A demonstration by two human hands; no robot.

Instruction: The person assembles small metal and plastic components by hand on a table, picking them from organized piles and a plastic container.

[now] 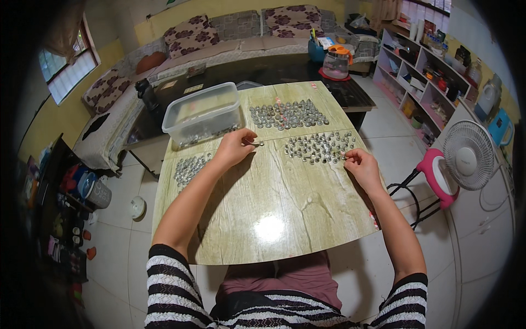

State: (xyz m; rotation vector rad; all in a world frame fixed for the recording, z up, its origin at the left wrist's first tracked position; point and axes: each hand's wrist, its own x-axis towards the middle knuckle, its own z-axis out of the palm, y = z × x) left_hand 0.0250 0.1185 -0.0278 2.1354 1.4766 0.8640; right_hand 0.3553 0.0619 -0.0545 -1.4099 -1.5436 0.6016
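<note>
My left hand (pixel 235 147) is closed in a pinch on a small silver metal piece with a rounded end (pixel 259 143), just over the table. At the right edge of a group of small upright metal pegs (pixel 318 147), my right hand (pixel 361 165) has its fingertips pressed together; what they hold, if anything, is too small to make out. Behind that group stand rows of round-based metal pieces (pixel 287 114). A clear plastic box (pixel 201 112) with more metal pieces inside sits beyond my left hand. Shiny metal pieces (pixel 190 169) also lie clustered left of my left forearm.
The marble-patterned table (pixel 252 219) meets a dark glossy table (pixel 263 74) behind it. On that one are a clear jar with an orange lid (pixel 336 61) and a black bottle (pixel 146 94). A pink and white fan (pixel 460 159) stands at the right.
</note>
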